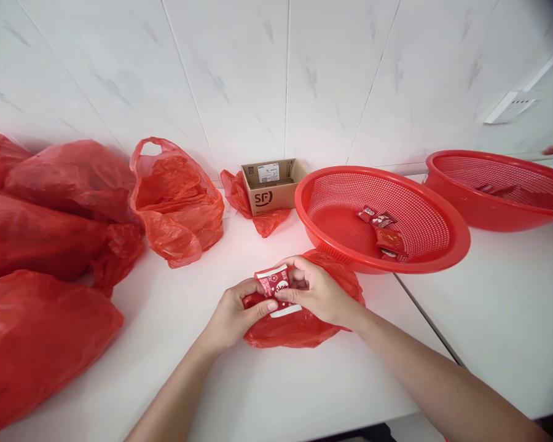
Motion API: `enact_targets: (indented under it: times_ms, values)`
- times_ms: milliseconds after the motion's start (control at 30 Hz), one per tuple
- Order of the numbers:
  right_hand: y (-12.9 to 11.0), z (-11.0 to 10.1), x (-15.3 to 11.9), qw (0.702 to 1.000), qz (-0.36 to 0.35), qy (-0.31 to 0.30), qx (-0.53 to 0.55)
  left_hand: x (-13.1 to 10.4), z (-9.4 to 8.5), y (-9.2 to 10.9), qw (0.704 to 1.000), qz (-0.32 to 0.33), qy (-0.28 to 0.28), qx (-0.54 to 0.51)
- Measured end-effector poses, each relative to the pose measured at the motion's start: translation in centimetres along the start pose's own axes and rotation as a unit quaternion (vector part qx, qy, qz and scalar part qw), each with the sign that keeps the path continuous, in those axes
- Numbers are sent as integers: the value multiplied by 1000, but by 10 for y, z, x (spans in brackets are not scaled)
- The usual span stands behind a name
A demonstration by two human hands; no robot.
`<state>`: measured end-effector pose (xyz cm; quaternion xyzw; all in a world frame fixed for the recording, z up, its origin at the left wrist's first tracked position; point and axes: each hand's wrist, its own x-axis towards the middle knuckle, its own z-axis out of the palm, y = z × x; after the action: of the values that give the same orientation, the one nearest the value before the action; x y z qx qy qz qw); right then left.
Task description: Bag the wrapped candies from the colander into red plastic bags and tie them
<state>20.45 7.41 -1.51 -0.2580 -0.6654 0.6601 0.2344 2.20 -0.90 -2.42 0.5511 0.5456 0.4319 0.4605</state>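
Snack packet (pixel 281 288), one, red and pink with white ends, is held in both hands above one crumpled red bag (pixel 299 328) on the white table (pixel 267 393), its printed face toward the camera. The left hand (pixel 239 310) pinches its lower left part, thumb on the front. The right hand (pixel 320 291) grips its right side, thumb laid across the print and fingers curled at the upper edge. Both forearms reach in from the bottom of the view, the left one steeply, the right one on a long slant, and the hands nearly meet at the packet.

Just beyond the right hand is the first of two red perforated baskets, the near basket (pixel 332 230); about four small packets (pixel 384 230) lie inside it, partly overlapping. The far basket (pixel 493 212), to its right, holds several dark red pieces (pixel 498 189), too blurred to count.

One open carton (pixel 276 199), marked SF, stands near the wall (pixel 239 73), with one flattened red bag (pixel 270 222) under and around it. Left of that, one open red bag (pixel 179 230) stands with a handle loop up. At least four bulging red bags (pixel 41 344) crowd the left edge. One white socket strip (pixel 511 107) is at upper right.
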Motion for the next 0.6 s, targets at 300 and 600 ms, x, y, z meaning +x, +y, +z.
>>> enact_targets:
  times_ms: [300,600]
  values:
    - [-8,-4,2,1000,17,-5,8,-1,0,-1,985,-60,36,-159]
    - [-3,2,1,996,-45,-11,-75,-1,-1,0,987,-65,22,-146]
